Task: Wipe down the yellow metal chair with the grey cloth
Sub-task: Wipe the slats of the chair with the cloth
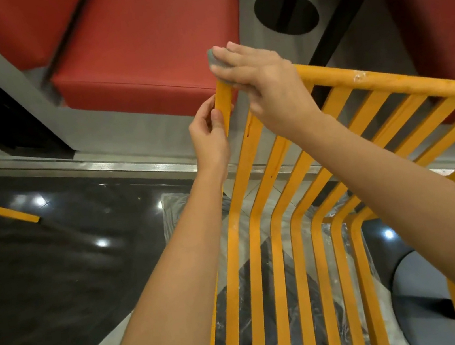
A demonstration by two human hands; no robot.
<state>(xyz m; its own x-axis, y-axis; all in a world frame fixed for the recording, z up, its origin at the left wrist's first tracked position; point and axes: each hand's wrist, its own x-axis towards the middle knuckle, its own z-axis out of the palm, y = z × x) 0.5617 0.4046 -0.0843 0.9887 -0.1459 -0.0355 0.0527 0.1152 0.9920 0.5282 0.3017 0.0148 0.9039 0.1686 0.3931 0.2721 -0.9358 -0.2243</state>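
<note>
Pressing the grey cloth [214,60] onto the yellow chair [289,192] corner, my right hand [263,83] clutches it; the top rail runs off toward four o'clock, while my left hand [210,139] pinches the end slat at seven

The chair [296,221] fills the lower right of the frame, its slats running from bottom centre up to a top rail at right of centre. The right hand [262,77] sits on the rail's left corner, with the cloth [214,60] under its fingers (only an edge shows). The left hand [210,136] is just below and left, pinching the outermost slat. A cushioned bench [146,45] lies beyond at upper centre, a table base [286,12] to its right. Plastic sheeting [184,209] lies under the chair.
</note>
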